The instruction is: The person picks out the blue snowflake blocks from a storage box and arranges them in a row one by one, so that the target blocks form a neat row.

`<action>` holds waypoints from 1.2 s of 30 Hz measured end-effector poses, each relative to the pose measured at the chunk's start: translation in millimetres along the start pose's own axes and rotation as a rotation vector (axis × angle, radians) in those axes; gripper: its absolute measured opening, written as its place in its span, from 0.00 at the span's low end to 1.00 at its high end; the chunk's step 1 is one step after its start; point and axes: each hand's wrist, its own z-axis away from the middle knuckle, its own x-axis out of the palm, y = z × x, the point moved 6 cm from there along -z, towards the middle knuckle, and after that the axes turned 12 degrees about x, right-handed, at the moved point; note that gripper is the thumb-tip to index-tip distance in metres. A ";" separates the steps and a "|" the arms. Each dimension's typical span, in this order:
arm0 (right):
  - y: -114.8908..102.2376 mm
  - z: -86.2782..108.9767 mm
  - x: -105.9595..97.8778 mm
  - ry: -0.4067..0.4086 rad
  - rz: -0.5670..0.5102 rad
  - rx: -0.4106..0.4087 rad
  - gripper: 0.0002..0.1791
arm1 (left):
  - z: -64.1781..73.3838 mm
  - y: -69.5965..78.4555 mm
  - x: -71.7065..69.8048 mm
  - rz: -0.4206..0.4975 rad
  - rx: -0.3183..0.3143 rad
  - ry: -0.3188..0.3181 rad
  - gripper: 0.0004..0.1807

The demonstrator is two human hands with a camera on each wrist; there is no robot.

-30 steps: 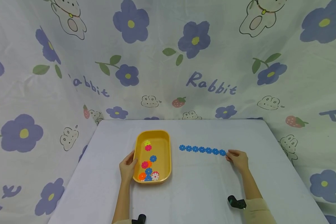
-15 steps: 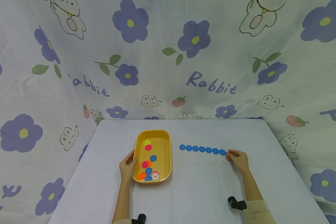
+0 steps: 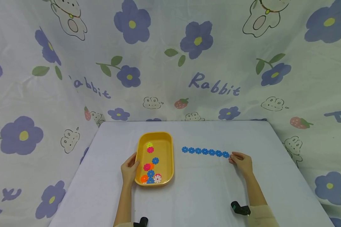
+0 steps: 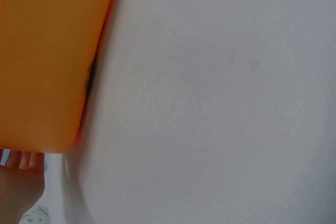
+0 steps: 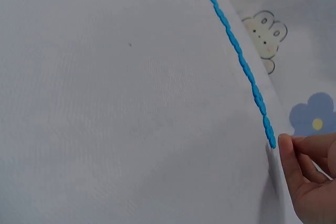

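Observation:
In the head view my left hand (image 3: pixel 129 169) grips the left side of a yellow plastic tray (image 3: pixel 168 157), thumb over its rim. Inside lie several flower-shaped interlocking discs in pink (image 3: pixel 146 167), orange (image 3: pixel 144 179), blue (image 3: pixel 155 160), white (image 3: pixel 157 178) and yellow (image 3: pixel 149 144), mostly toward the near end. To the tray's right stretches a straight chain of blue flower discs (image 3: pixel 205 151). Thumb and fingertips of my right hand (image 3: pixel 242 162) pinch its right end. The right wrist view shows the chain (image 5: pixel 242 61) edge-on; the left wrist view shows the tray's outside (image 4: pixel 47 66).
A white cloth (image 3: pixel 199 192) covers the table. Patterned curtains (image 3: pixel 164 69) with flowers and rabbits hang behind and at both sides. Black camera mounts sit at the right wrist (image 3: pixel 240 208) and the left wrist (image 3: pixel 141 222).

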 end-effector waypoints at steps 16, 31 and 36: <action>-29.1 21.2 57.0 -0.195 -0.093 -0.103 0.23 | -18.0 -1.5 6.4 -0.018 0.034 -0.020 0.21; -53.3 26.1 140.0 -0.346 -0.113 -0.167 0.21 | -44.5 -2.8 15.0 -0.014 0.037 -0.036 0.21; -63.2 24.7 169.7 -0.382 -0.118 -0.158 0.20 | -47.1 -3.6 17.1 -0.004 0.009 -0.047 0.21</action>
